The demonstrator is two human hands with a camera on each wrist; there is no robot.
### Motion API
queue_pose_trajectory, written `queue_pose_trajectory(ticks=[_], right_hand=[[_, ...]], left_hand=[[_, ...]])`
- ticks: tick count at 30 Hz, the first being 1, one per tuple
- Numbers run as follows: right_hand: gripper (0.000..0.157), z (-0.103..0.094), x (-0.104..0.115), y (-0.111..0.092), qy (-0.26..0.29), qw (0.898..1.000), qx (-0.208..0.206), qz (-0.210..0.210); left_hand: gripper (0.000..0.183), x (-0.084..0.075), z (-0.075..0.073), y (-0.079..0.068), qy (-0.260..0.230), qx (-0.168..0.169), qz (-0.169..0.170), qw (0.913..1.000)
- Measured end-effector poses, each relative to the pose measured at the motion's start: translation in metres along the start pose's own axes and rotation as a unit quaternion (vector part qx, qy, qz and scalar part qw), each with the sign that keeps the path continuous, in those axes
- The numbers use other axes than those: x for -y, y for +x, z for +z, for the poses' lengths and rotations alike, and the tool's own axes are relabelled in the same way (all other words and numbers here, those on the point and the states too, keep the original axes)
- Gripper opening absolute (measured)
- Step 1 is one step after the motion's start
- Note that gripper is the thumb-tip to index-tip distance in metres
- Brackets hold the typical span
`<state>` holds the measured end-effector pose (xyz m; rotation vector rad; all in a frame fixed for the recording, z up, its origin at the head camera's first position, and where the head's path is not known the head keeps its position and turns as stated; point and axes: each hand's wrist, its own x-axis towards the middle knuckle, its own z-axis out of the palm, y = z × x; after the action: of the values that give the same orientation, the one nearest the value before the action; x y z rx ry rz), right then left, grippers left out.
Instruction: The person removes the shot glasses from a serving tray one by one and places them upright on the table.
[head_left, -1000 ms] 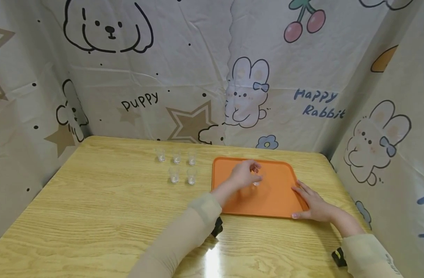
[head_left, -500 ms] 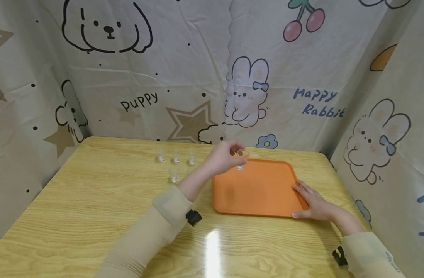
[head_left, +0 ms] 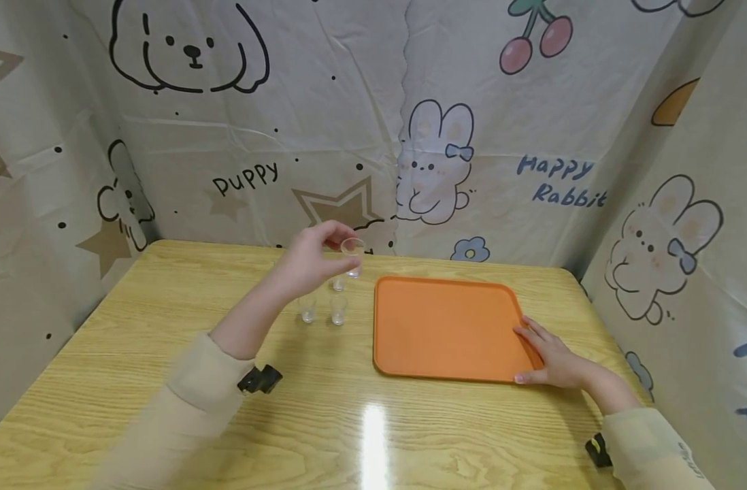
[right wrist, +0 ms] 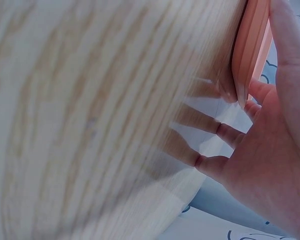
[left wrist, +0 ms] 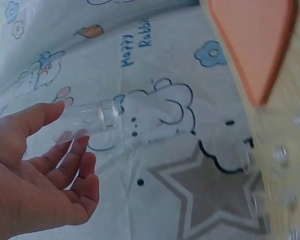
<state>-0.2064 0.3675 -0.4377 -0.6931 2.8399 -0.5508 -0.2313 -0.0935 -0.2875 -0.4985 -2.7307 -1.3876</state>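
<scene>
My left hand [head_left: 305, 264] pinches a small clear shot glass [head_left: 352, 257] between thumb and fingertips, raised over the back of the table. In the left wrist view that shot glass [left wrist: 87, 120] has its thick base pointing away from the palm. Under and beside the hand stand more clear shot glasses [head_left: 338, 311] in rows, some hidden behind the hand and forearm. My right hand [head_left: 557, 364] rests at the right end of an orange tray [head_left: 453, 330], thumb at the front corner and straight, spread fingers along the side edge.
The orange tray lies flat on the wood-grain table [head_left: 324, 435], right of the glasses. A printed cloth [head_left: 502, 136] hangs around the back and sides of the table. Each wrist carries a black camera [head_left: 260, 379].
My left hand has lifted the shot glass off the tray and carried it left, up and over the standing glasses. My right hand has stayed at the tray's edge.
</scene>
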Motion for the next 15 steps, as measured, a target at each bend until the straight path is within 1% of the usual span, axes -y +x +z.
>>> queue_pose_trajectory(ticks=[5,8,12,15], right_hand=[[0.094,0.001,-0.001,0.000,-0.002,1.000,0.001,0.002],[0.094,0.001,-0.002,0.001,-0.003,1.000,0.000,0.003],[0.094,0.001,-0.002,0.001,-0.004,1.000,0.000,0.006],[0.093,0.001,-0.002,0.000,-0.003,1.000,0.000,0.007]], left_hand=[[0.038,0.025,-0.019,-0.017,0.033,-0.032,-0.006,0.9989],[0.041,0.042,-0.028,-0.025,0.042,-0.049,-0.006,0.9979],[0.044,0.065,-0.037,-0.035,0.050,-0.068,0.000,0.9964],[0.043,0.083,-0.039,-0.041,0.058,-0.073,-0.004,0.9956]])
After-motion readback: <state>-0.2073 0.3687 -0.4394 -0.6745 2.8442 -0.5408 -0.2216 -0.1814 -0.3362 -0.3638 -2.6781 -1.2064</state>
